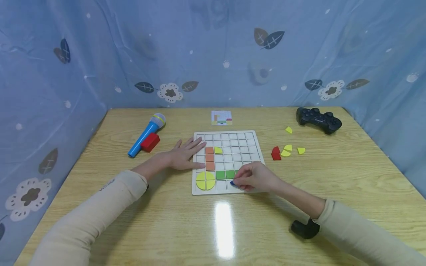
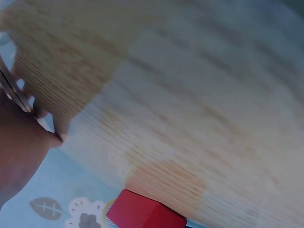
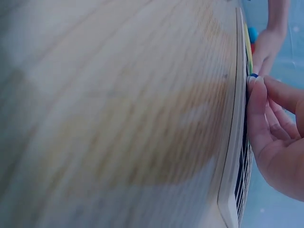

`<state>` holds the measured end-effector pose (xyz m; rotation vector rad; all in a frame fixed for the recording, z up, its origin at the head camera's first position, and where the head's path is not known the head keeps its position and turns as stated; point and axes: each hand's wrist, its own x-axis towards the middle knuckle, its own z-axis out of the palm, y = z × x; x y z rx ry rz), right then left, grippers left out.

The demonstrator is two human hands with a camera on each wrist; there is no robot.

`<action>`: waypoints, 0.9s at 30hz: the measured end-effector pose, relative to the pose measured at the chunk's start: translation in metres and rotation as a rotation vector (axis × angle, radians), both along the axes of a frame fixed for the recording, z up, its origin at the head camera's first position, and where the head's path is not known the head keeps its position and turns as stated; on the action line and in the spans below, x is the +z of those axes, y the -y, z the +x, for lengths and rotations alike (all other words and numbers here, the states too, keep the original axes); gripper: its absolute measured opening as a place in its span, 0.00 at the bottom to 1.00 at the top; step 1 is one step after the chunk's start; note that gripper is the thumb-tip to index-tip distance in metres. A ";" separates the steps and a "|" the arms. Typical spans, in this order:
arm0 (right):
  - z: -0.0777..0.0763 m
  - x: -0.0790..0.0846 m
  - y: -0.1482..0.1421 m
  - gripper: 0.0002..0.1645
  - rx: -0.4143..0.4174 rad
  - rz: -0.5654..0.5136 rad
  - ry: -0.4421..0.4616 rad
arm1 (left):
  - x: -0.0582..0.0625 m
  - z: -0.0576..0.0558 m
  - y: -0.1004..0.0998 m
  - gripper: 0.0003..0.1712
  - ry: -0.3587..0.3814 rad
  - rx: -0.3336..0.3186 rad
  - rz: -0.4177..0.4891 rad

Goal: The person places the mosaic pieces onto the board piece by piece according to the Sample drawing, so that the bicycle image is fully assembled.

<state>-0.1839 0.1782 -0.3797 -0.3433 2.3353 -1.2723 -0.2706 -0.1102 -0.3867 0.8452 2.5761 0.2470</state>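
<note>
A white grid board [image 1: 234,142] lies on the wooden table. Spread fingers of my left hand [image 1: 183,155] rest on its left side. In the head view my right hand [image 1: 256,178] pinches a small blue piece [image 1: 233,183] over the board's lower rows; the right wrist view shows a bit of blue piece [image 3: 254,75] at the fingertips. On the board are a column of orange squares [image 1: 209,158], a yellow quarter piece [image 1: 217,150], a yellow circle of quarter pieces [image 1: 201,176] and green squares [image 1: 220,175]. My right hand partly covers the lower right.
Right of the board lie red pieces [image 1: 276,156] and several yellow quarter pieces [image 1: 301,150]. A pattern card [image 1: 221,118] is behind the board. A toy microphone [image 1: 144,137], red block [image 1: 150,142], black game controller [image 1: 318,119] and black object [image 1: 304,229] also lie on the table.
</note>
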 end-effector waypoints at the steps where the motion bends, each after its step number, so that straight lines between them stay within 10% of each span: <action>1: 0.000 0.000 0.002 0.07 0.000 0.010 -0.012 | 0.000 0.000 0.000 0.53 0.000 0.000 -0.001; 13: 0.001 0.003 0.007 0.08 0.080 0.018 -0.107 | 0.000 0.000 0.000 0.53 0.005 -0.006 0.005; 27: 0.000 0.003 -0.002 0.19 0.074 -0.128 0.107 | 0.000 -0.001 0.000 0.52 0.003 -0.008 -0.003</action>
